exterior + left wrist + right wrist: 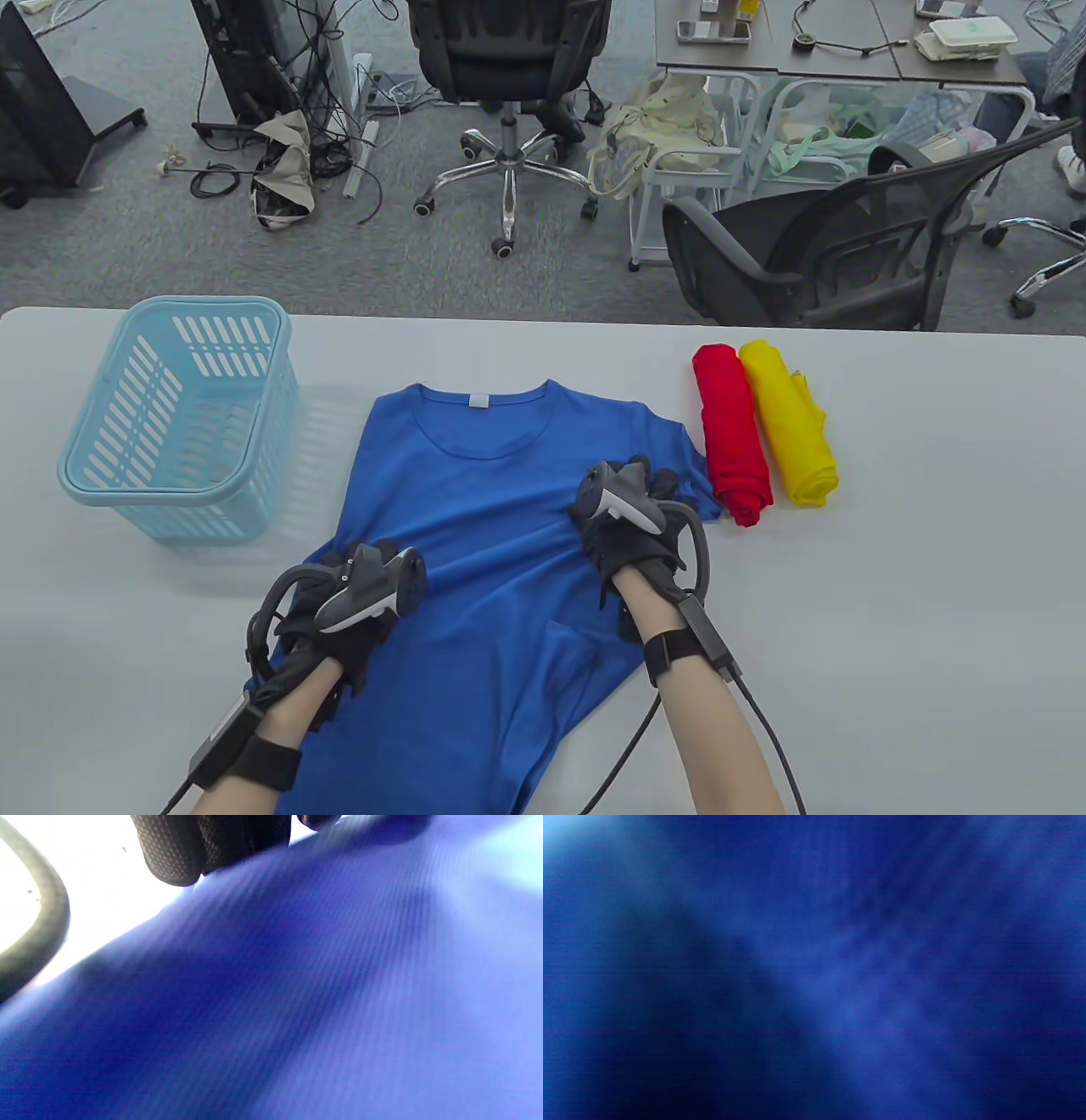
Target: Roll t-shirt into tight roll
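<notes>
White table, both hands palm-down on blue t-shirt, grips unclear

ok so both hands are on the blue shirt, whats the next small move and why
Probably fold the right side in toward the middle. The blue t-shirt lies flat and unrolled, collar away from the person, and the right hand rests near its right sleeve while the left hand sits on the left edge. The red roll and yellow roll are narrow, which suggests narrowing before rolling.
</notes>
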`<state>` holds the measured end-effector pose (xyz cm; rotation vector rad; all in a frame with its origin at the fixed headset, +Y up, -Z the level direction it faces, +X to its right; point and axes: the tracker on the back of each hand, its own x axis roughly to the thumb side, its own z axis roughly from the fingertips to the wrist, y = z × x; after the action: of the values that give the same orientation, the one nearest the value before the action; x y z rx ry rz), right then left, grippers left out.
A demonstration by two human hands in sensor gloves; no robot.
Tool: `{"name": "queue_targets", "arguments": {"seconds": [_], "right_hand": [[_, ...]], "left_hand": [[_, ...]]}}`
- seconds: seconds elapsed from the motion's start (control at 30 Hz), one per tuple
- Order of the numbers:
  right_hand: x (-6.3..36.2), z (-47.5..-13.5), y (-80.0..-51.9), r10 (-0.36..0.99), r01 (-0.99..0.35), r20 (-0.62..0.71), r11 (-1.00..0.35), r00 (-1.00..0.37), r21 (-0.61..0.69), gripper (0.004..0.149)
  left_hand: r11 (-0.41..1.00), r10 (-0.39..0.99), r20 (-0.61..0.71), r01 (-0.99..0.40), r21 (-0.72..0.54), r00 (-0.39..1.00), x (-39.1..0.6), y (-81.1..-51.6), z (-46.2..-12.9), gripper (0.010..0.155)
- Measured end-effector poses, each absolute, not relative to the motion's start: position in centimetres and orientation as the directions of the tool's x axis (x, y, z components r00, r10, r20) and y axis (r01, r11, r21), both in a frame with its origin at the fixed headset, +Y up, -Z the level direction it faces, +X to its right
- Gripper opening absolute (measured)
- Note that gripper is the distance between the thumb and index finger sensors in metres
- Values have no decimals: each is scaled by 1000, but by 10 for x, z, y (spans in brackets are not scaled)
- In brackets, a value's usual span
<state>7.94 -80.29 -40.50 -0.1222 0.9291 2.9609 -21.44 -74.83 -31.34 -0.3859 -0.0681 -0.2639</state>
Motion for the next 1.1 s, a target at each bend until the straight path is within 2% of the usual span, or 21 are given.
{"name": "queue_targets", "arguments": {"seconds": [0.07,0.13,0.33,0.43,0.53,0.57,0.6,0.67,0.7,0.73,0.8,0.83,0.87,0.9,0.93,0.97,1.0,1.03,1.07,1.1], "right_hand": [[82,-403,-805,31,-64,-68,-825,-997,561,77],[84,-401,-806,63,-89,-67,-822,-996,563,77],[84,-397,-807,59,-82,-59,-820,-997,567,78],[84,-397,-806,54,-83,-67,-818,-996,570,75],[84,-396,-805,48,-78,-67,-818,-997,569,75],[84,-396,-805,51,-82,-69,-818,-996,569,75],[84,-396,-806,52,-82,-69,-818,-996,569,75],[84,-396,-806,54,-83,-68,-818,-996,570,76],[84,-396,-806,55,-84,-68,-817,-996,570,76],[84,-396,-806,55,-84,-68,-817,-996,571,76],[84,-396,-806,55,-84,-68,-817,-996,571,76],[84,-396,-806,55,-84,-68,-817,-996,571,76],[84,-396,-806,56,-85,-68,-816,-996,571,76],[84,-396,-806,57,-85,-68,-816,-996,572,76],[84,-396,-807,57,-86,-68,-816,-996,572,76],[84,-396,-807,57,-85,-67,-816,-996,572,76],[84,-396,-807,57,-85,-67,-816,-996,572,76],[84,-396,-807,57,-85,-67,-815,-996,573,76],[84,-396,-807,57,-85,-66,-815,-996,573,76],[84,-396,-807,57,-85,-66,-815,-996,573,76]], "left_hand": [[916,-230,73,241,-321,970,-215,-735,-323,69],[910,-233,17,224,-348,972,-220,-729,-342,66],[865,-308,-205,184,-467,929,-236,-739,-411,62],[821,-404,-220,246,-514,888,-233,-753,-433,71],[820,-349,-269,153,-551,898,-232,-765,-446,83],[850,-321,-328,118,-514,889,-232,-764,-448,81],[893,-247,-357,68,-445,901,-232,-762,-449,73],[925,-174,-363,25,-380,915,-226,-757,-451,45],[905,-285,-318,144,-401,904,-217,-754,-451,44],[860,-461,-243,362,-359,854,-205,-747,-449,44],[816,-569,-171,527,-239,804,-186,-732,-441,44],[852,-514,-113,491,-182,850,-175,-720,-434,44],[919,-346,40,347,-187,937,-168,-708,-427,45],[954,-112,223,168,-250,968,-164,-701,-422,46],[939,100,311,13,-343,945,-162,-695,-419,48],[887,261,229,-139,-441,938,-160,-686,-413,47],[870,302,183,-191,-455,936,-160,-675,-407,47],[893,280,238,-162,-419,930,-162,-668,-407,45],[928,195,257,-93,-361,946,-165,-662,-408,44],[945,76,201,-6,-328,977,-170,-661,-411,43]]}}
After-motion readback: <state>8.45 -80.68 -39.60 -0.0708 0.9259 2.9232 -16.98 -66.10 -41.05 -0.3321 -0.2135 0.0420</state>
